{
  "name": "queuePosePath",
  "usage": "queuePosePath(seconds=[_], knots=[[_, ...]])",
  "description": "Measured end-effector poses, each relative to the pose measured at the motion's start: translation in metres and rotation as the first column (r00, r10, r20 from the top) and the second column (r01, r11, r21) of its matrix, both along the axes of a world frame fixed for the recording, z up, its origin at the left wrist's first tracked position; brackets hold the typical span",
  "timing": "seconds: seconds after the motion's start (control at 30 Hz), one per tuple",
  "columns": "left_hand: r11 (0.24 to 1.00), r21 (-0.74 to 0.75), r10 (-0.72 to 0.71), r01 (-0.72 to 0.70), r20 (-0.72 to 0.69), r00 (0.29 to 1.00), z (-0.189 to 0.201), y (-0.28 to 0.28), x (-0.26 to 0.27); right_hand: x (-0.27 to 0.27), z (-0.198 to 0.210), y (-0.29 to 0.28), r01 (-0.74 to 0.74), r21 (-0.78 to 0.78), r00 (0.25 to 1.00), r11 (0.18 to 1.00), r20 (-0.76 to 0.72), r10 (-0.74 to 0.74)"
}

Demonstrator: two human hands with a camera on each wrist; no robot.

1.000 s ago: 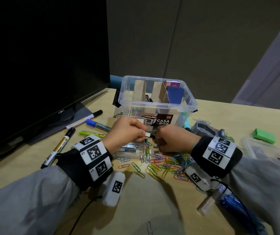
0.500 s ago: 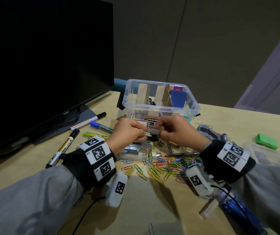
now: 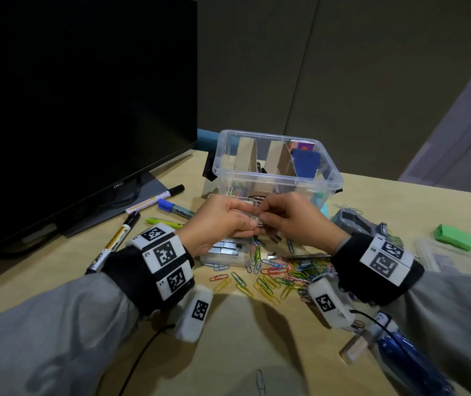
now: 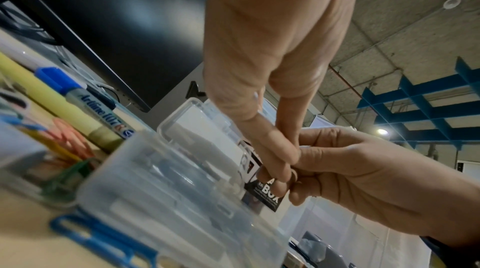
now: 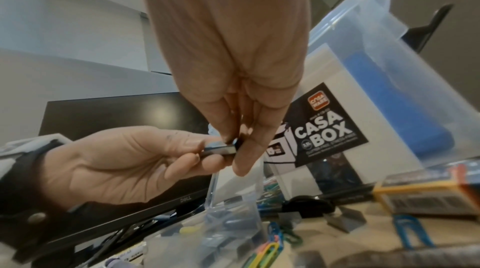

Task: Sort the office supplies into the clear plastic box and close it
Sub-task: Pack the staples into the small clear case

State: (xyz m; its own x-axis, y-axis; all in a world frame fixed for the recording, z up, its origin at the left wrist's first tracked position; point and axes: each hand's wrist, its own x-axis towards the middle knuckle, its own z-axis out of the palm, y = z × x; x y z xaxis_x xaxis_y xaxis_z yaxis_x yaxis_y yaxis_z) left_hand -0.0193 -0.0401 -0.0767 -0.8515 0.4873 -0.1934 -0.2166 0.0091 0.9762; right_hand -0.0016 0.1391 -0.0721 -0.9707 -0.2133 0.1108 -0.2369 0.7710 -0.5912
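Note:
The clear plastic box (image 3: 332, 178) stands open at mid table, with cardboard dividers and a blue item inside; its label (image 5: 324, 126) shows in the right wrist view. Just in front of it, my left hand (image 3: 245, 219) and right hand (image 3: 268, 218) meet above a small clear staple case (image 3: 228, 254). A short metal staple strip (image 5: 219, 150) lies in my left hand (image 5: 130, 159), pinched between thumb and fingers. My right hand (image 5: 239, 145) pinches the strip's right end. The case (image 4: 182, 190) sits open under my left hand (image 4: 275, 155).
Coloured paper clips (image 3: 271, 277) are strewn in front of the case. Markers (image 3: 154, 199) and a highlighter (image 3: 163, 222) lie at the left by a monitor (image 3: 80, 95). A grey stapler (image 3: 354, 221), a green item (image 3: 454, 238) and a clear lid (image 3: 454, 260) lie right.
Both hands have risen from the small case. The right hand came up and over to the left hand, and both now pinch the staple strip.

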Motion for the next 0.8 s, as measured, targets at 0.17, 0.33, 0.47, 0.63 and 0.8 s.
queuePosePath(seconds=[0.17, 0.33, 0.47, 0.63, 0.8], knots=[[0.999, -0.037, 0.012, -0.012, -0.002, 1.0, 0.0, -0.009, -0.003, 0.0, 0.001, -0.013, -0.084, 0.106, 0.992, 0.991, -0.083, 0.093], [0.986, -0.12, 0.11, -0.116, -0.052, 0.993, 0.002, -0.017, -0.004, 0.004, 0.003, -0.027, -0.214, 0.363, 0.918, 0.907, -0.242, 0.313], [0.967, -0.206, 0.125, -0.148, -0.121, 0.985, 0.003, -0.024, -0.006, 0.004, 0.004, -0.037, -0.218, 0.424, 0.89, 0.879, -0.282, 0.357], [0.929, -0.327, 0.103, -0.172, -0.218, 0.97, -0.002, -0.037, -0.01, -0.001, 0.001, -0.043, -0.243, 0.415, 0.928, 0.877, -0.164, 0.334], [0.758, -0.572, 0.006, -0.312, -0.473, 0.881, -0.001, -0.059, -0.011, -0.004, 0.001, -0.05, -0.273, 0.345, 0.96, 0.898, 0.035, 0.279]])
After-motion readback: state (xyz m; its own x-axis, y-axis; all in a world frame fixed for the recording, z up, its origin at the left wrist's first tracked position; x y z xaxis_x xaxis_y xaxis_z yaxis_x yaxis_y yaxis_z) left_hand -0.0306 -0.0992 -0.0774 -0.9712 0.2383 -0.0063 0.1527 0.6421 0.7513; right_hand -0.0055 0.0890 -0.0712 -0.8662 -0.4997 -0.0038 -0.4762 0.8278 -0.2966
